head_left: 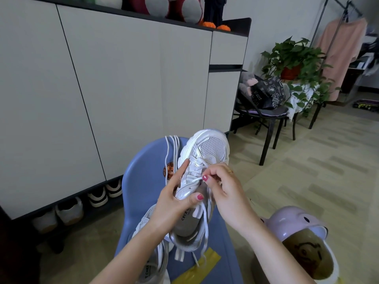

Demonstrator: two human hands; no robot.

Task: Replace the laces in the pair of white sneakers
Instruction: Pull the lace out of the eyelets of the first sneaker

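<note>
Pale cabinet doors (pixel 123 89) behind, blue chair (pixel 143 181) below. Spare laces (pixel 171 148) draped over chair back. Left hand (pixel 174 199) wrapped round held sneaker (pixel 202 167); second sneaker (pixel 151 238) on seat. Right hand (pixel 222 185) pinching lace (pixel 195 179) at an eyelet. Better: brace firmly, pull along eyelet, keep lace flat.

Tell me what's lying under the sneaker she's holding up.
Below the held sneaker sits a blue chair carrying the second sneaker, loose white laces and yellow packaging. The seat directly beneath is hidden.
</note>
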